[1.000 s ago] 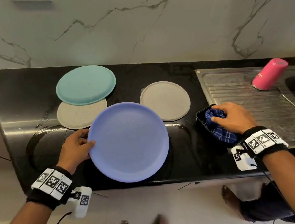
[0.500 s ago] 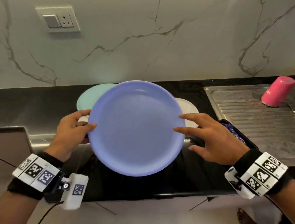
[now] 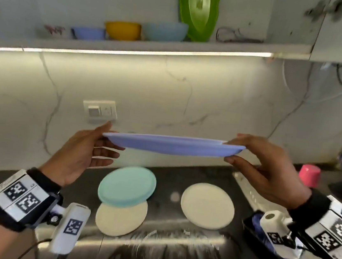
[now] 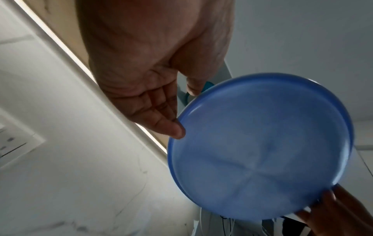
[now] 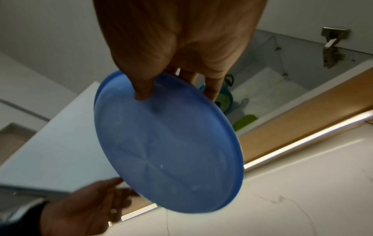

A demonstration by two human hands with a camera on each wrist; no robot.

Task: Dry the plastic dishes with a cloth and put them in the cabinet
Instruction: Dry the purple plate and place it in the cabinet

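Observation:
A blue plastic plate (image 3: 172,144) hangs level at chest height above the counter, below the open cabinet shelf (image 3: 154,46). My left hand (image 3: 112,136) pinches its left rim, thumb on top and fingers underneath. My right hand (image 3: 233,151) pinches the right rim. The wrist views show the plate's underside (image 4: 260,151) (image 5: 167,143) with a thumb pressed on it. A teal plate (image 3: 127,185) overlaps a cream plate (image 3: 120,218) on the counter, and a second cream plate (image 3: 207,206) lies to the right. The blue checked cloth (image 3: 258,225) sits in a black tray, mostly hidden behind my right wrist.
The shelf holds a lavender bowl (image 3: 88,33), a yellow bowl (image 3: 123,30), a pale blue bowl (image 3: 165,30) and an upright green dish (image 3: 198,10). A pink cup (image 3: 308,175) stands upside down on the steel drainboard. A wall socket (image 3: 100,110) is behind the plate.
My right hand left the cloth and took the plate's right rim. Both hands raised the plate off the counter and levelled it. The view has tilted up to the cabinet shelf.

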